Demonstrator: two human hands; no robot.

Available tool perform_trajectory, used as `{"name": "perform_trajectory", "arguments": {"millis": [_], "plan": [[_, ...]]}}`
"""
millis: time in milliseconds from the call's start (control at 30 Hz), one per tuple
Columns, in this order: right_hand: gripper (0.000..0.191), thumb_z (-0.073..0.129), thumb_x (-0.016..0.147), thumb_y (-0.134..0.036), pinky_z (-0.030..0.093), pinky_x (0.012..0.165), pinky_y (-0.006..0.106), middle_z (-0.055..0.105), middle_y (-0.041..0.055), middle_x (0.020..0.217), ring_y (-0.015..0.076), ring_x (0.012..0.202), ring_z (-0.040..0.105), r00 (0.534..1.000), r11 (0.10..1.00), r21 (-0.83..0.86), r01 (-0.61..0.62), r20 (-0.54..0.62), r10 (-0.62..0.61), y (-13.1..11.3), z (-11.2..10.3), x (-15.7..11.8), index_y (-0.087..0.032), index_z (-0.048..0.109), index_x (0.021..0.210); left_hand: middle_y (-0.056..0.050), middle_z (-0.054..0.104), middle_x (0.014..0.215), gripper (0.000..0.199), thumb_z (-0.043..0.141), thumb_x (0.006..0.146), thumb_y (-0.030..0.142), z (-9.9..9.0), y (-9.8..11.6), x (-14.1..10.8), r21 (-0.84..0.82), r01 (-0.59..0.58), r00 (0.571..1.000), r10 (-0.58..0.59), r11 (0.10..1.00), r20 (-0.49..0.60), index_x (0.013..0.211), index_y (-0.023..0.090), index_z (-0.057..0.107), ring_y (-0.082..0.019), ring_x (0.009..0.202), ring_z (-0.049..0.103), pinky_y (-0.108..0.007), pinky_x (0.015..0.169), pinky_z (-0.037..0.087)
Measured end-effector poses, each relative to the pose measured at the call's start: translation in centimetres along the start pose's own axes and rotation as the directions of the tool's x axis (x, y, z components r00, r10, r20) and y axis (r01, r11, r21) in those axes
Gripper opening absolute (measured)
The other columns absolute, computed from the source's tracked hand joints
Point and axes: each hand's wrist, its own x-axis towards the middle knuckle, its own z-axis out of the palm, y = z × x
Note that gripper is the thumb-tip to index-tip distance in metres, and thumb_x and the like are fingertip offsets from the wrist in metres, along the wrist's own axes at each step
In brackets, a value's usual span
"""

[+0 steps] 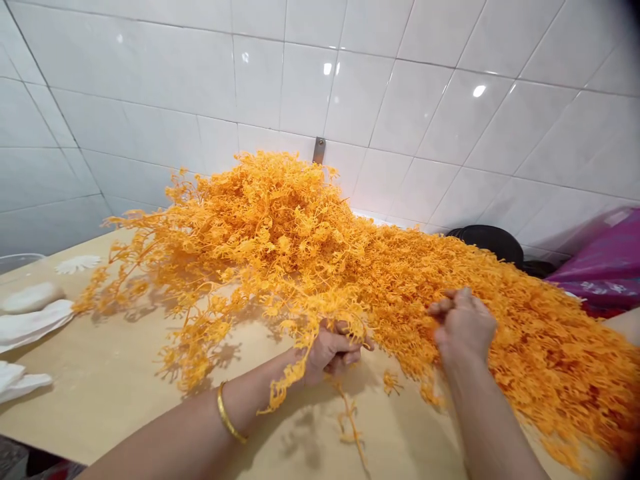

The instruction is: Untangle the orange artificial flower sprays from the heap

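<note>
My left hand is closed around an orange plastic flower sprig, whose bare stem hangs down below the palm. Frilly pieces of the sprig spread over the fingers and along the wrist, which wears a gold bangle. To the right, my right hand has its fingers curled together at the edge of a wide heap of loose orange plastic blossoms. Whatever those fingers hold is hidden. Behind my left hand rises a tall tangle of branched orange sprigs. One small loose blossom lies between my hands.
Everything lies on a tan tabletop against a white tiled wall. White gloves or cloths are at the left. Black round objects and a purple bag stand behind the heap. Part of an arm shows at the right edge.
</note>
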Motion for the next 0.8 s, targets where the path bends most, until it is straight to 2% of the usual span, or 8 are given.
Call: {"name": "perform_trajectory", "arguments": {"millis": [67,167,367,467,567,700,733,800], "plan": [[0.025,0.049,0.073,-0.04,0.038,0.04,0.021,0.044,-0.0054,0.048,0.0065,0.037,0.042,0.994,0.995,-0.041,0.088,0.065,-0.085,-0.2,-0.6,0.5,-0.017,0.049,0.067,0.006,0.036,0.044,0.018,0.054,0.063,0.022,0.0,-0.1,-0.2,-0.013,-0.024,0.998,0.024,1.0,-0.05,0.075,0.009,0.056,-0.001,0.032,0.016,-0.02,0.036,0.003],[0.022,0.047,0.077,-0.035,0.042,0.052,0.024,0.053,0.0,0.067,0.009,0.052,0.05,0.915,0.953,-0.179,0.245,0.367,-0.166,-0.6,-0.2,-1.1,-0.018,0.055,0.089,0.006,0.038,0.046,0.019,0.052,0.065,0.021,-0.1,-0.1,0.1,-0.053,-0.051,0.988,0.042,0.997,-0.149,0.08,0.009,0.054,0.0,0.031,0.014,-0.02,0.036,0.003],[0.021,0.053,0.075,-0.031,0.04,0.066,0.027,0.052,0.0033,0.079,0.0134,0.071,0.049,0.474,0.807,-0.161,0.568,0.865,-0.162,-1.1,1.0,-4.1,-0.021,0.06,0.092,0.004,0.042,0.047,0.012,0.05,0.07,0.021,-0.8,-0.2,0.5,-0.042,-0.102,0.97,0.09,0.994,-0.226,0.064,0.011,0.05,0.0,0.03,0.018,-0.019,0.036,0.004],[0.021,0.054,0.074,-0.028,0.039,0.066,0.027,0.05,0.0032,0.077,0.0139,0.072,0.048,0.365,0.79,-0.159,0.592,0.927,-0.087,-0.8,1.2,-4.5,-0.021,0.06,0.093,0.004,0.037,0.04,0.023,0.048,0.07,0.019,-0.8,-0.5,0.7,0.049,-0.093,0.964,0.102,0.994,-0.244,0.049,0.012,0.042,0.0,0.028,0.018,-0.02,0.035,0.005],[0.015,0.049,0.077,-0.028,0.037,0.063,0.026,0.049,0.0026,0.072,0.0133,0.069,0.046,0.427,0.815,-0.166,0.555,0.898,-0.108,-0.4,1.4,-4.6,-0.019,0.061,0.079,0.004,0.04,0.039,0.019,0.049,0.07,0.021,-0.9,-0.8,0.8,0.124,-0.091,0.971,0.116,0.988,-0.209,0.053,0.013,0.046,0.0,0.026,0.019,-0.02,0.034,0.009],[0.025,0.044,0.079,-0.034,0.03,0.049,0.022,0.038,-0.0023,0.056,0.0094,0.053,0.036,0.677,0.912,-0.204,0.356,0.729,-0.101,0.4,1.4,-3.8,-0.017,0.047,0.061,0.003,0.047,0.045,0.013,0.058,0.066,0.025,-1.0,-1.0,0.6,0.123,-0.047,0.99,0.063,0.991,-0.129,0.066,0.014,0.05,-0.002,0.029,0.029,-0.019,0.034,0.014],[0.027,0.044,0.079,-0.036,0.027,0.047,0.022,0.036,-0.0032,0.054,0.0088,0.05,0.033,0.709,0.935,-0.21,0.287,0.702,-0.06,0.7,1.2,-3.5,-0.018,0.044,0.06,0.004,0.046,0.044,0.016,0.06,0.065,0.026,-1.0,-1.0,0.5,0.123,-0.03,0.991,0.046,0.992,-0.127,0.065,0.015,0.049,-0.002,0.029,0.029,-0.019,0.034,0.014],[0.029,0.043,0.078,-0.04,0.025,0.045,0.022,0.035,-0.0039,0.052,0.0083,0.048,0.031,0.704,0.957,-0.219,0.191,0.71,0.022,1.1,1.0,-3.0,-0.018,0.042,0.059,0.004,0.046,0.043,0.021,0.061,0.064,0.03,-1.0,-1.0,0.5,0.115,-0.017,0.988,0.034,0.993,-0.149,0.063,0.015,0.047,-0.001,0.028,0.025,-0.019,0.033,0.013]]}}
